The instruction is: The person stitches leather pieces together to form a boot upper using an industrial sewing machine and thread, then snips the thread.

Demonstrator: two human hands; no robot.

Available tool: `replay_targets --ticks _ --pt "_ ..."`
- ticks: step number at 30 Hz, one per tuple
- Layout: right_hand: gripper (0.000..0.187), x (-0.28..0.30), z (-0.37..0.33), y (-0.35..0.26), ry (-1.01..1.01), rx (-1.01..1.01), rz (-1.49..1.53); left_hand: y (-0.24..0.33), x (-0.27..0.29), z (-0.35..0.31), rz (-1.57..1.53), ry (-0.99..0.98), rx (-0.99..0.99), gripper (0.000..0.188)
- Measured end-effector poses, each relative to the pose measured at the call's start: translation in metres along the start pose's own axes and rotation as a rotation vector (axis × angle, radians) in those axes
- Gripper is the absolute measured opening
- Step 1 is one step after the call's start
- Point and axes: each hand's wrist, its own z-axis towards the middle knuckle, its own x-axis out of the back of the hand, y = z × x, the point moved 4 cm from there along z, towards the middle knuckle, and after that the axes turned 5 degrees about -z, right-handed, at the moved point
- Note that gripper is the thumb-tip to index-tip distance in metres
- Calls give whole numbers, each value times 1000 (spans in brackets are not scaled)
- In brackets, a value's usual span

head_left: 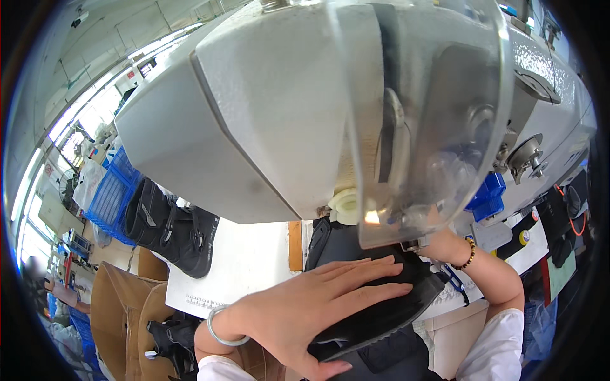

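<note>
The left hand [302,308] lies spread, fingers extended, on the glossy black piece [406,303], which sits beneath the grey sewing machine's [279,114] head. The right hand [438,244] is partly hidden by the clear shield [438,127]; its grip cannot be determined. A black boot [168,228] stands left on the white table [244,254].

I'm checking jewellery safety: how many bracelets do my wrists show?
2: a pale bangle by the left hand and a beaded bracelet by the right hand; sleeves could hide more.
</note>
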Motion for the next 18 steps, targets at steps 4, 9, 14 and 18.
replay_targets --ticks 4,9,14,18 --pt "19 -2 4 0 10 95 -50 -7 1 -6 -95 -144 42 84" --pt "16 -17 -2 19 -33 -28 -6 -15 -4 -12 -175 -228 89 92" --pt "14 -15 -1 19 -71 -85 -19 -29 -4 -15 -375 4 255 68" --pt "19 -4 4 5 -94 -2 -58 -10 -11 6 -8 117 266 44"
